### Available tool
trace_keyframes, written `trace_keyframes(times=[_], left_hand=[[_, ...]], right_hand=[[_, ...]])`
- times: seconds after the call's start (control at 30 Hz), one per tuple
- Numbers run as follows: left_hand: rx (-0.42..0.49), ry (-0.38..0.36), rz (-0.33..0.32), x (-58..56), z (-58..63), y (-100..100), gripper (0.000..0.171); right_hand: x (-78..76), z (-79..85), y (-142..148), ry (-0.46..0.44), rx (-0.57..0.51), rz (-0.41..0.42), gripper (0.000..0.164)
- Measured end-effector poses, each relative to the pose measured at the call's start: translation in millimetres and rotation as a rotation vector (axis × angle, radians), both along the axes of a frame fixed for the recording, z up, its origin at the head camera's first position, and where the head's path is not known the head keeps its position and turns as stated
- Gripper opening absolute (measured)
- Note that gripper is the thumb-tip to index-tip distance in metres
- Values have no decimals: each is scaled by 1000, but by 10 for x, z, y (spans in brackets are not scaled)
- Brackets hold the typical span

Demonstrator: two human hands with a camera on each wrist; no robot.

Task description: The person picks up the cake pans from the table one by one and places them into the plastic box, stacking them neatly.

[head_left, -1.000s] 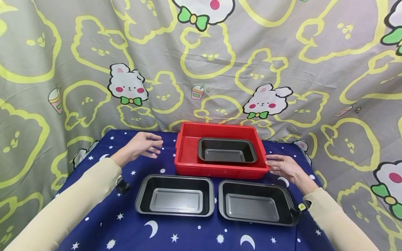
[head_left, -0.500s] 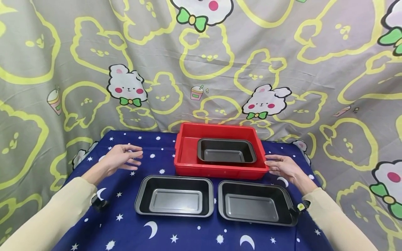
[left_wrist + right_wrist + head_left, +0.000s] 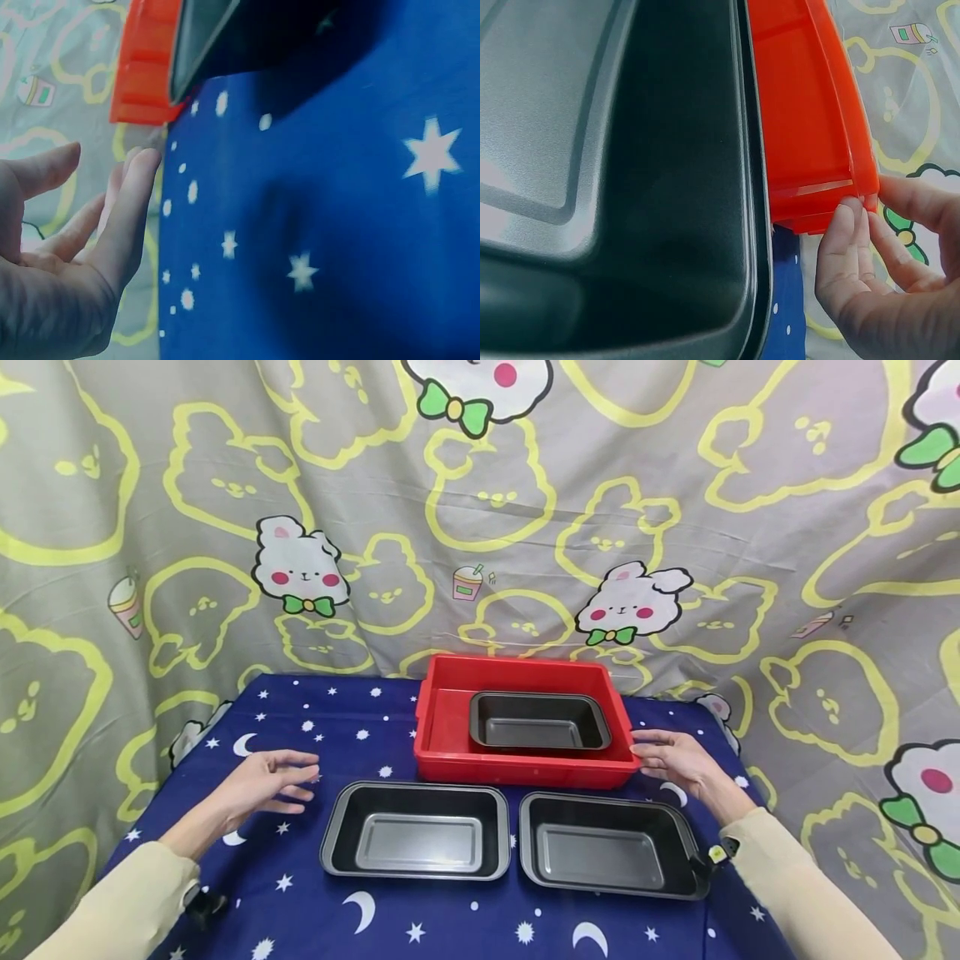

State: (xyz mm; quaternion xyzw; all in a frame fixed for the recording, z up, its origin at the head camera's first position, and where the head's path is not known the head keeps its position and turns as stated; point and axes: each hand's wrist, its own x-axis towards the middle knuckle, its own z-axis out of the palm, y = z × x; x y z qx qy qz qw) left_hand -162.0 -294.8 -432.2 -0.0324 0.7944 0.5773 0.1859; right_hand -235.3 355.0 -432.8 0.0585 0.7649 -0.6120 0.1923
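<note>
In the head view, my left hand (image 3: 258,785) hovers over the left of the table, left of a dark loaf pan (image 3: 345,827), with its fingers loosely spread and nothing in them. The left wrist view shows the same hand (image 3: 82,255) with thumb and fingers apart. My right hand (image 3: 678,762) is at the right front corner of a red tray (image 3: 452,710), its relaxed fingertips right at the wall. A smaller dark loaf pan (image 3: 540,735) sits inside the tray, toward its right side.
A second dark loaf pan (image 3: 600,852) stands at front right, near my right forearm. A blue cloth (image 3: 442,918) with stars and moons covers the table. Behind it hangs a grey patterned curtain (image 3: 420,443).
My left hand has moved left, away from the red tray, and come lower toward the front. The right hand stays at the tray's corner, and the pans have not moved.
</note>
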Motion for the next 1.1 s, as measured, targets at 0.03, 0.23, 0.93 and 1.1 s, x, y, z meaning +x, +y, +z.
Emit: trace_keyframes(times=[0.03, 0.23, 0.93, 1.1], left_hand=[[4, -3, -5, 27, -31, 4, 66], [62, -31, -46, 175, -203, 55, 63], [196, -94, -73, 331, -401, 331, 65], [218, -98, -84, 324, -421, 340, 66]], right_hand=[[1, 4, -7, -1, -4, -4, 71], [4, 4, -1, -6, -35, -11, 64], [5, 6, -2, -9, -30, -1, 70], [4, 15, -8, -13, -32, -2, 72]])
